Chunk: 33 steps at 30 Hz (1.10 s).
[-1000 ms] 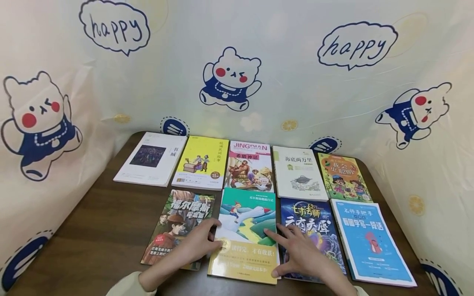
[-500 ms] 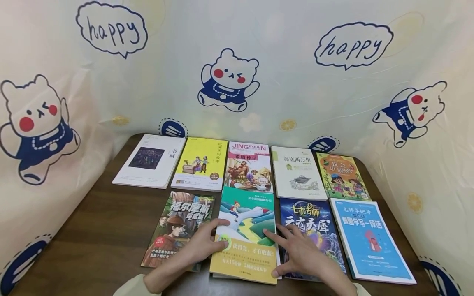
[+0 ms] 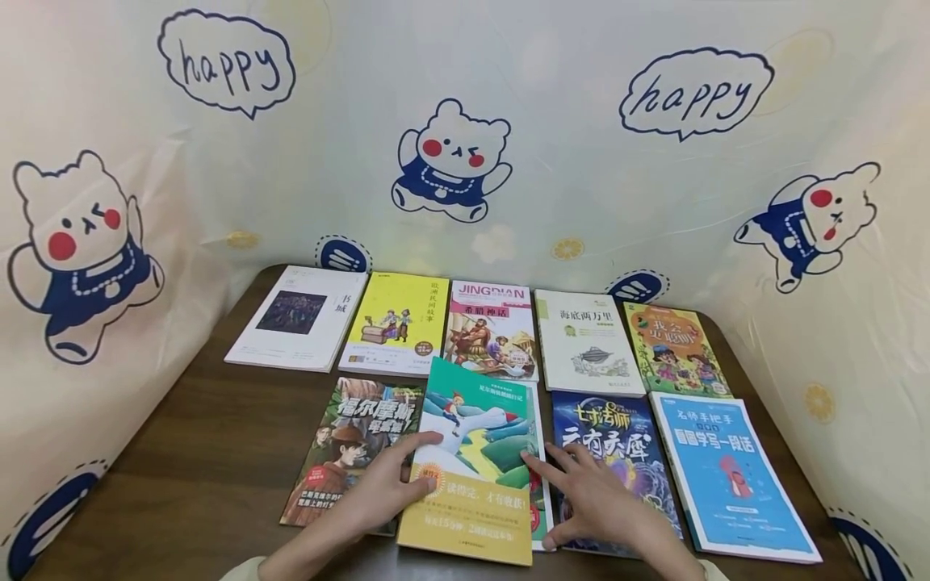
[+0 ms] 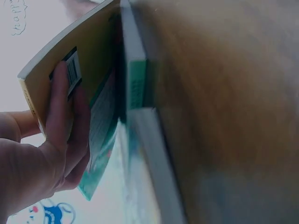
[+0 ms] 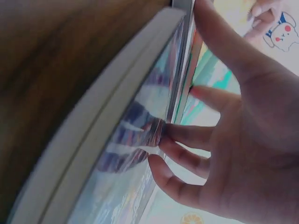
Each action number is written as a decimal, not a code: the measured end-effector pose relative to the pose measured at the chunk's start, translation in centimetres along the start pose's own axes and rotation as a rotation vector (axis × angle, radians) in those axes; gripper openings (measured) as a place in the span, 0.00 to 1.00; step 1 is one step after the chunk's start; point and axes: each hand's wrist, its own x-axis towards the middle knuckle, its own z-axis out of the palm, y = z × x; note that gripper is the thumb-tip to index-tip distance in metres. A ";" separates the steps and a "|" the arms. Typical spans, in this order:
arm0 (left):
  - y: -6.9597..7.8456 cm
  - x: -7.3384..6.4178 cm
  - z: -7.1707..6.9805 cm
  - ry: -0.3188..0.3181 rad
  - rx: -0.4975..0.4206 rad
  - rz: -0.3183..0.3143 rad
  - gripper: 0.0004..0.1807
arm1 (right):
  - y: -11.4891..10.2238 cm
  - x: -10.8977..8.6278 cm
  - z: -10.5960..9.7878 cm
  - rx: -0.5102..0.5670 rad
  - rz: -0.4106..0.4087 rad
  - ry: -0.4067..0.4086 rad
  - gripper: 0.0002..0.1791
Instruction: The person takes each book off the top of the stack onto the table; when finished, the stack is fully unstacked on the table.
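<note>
My left hand [image 3: 381,488] grips the left edge of a green and yellow storybook [image 3: 472,464], thumb on its front cover. In the left wrist view, the fingers [image 4: 58,102] lie against its back cover, and the storybook tilts away from the books beside it. A second book [image 3: 541,512] shows as a narrow strip beneath it on the right; most of its cover is hidden. My right hand [image 3: 599,500] is spread over a purple-blue book [image 3: 610,432], its fingertips at the right edge of the lower book. The thumb rests at that book's bottom right corner.
A detective comic-style book [image 3: 349,452] lies to the left, and a light blue book [image 3: 734,476] to the right. Behind them stands a row of several flat books, including a yellow one [image 3: 395,323] and a white one [image 3: 294,315]. A patterned cloth [image 3: 327,161] surrounds the brown table [image 3: 182,452].
My left hand has shifted the green and yellow storybook leftward and tilted it, exposing the right strip of the book beneath. My right hand has stayed nearly in place.
</note>
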 end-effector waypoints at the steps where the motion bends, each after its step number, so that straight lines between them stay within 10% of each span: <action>1: 0.2 -0.3 -0.3 0.012 0.028 0.019 0.29 | 0.0 0.0 0.1 -0.007 0.003 0.007 0.59; 11: 3.0 -3.3 -3.3 0.101 0.175 0.020 0.27 | 0.1 0.1 0.1 -0.035 0.013 0.046 0.60; 33: 3.5 -4.8 -9.3 0.211 0.126 -0.111 0.31 | 0.4 -0.2 0.6 -0.015 -0.006 0.080 0.60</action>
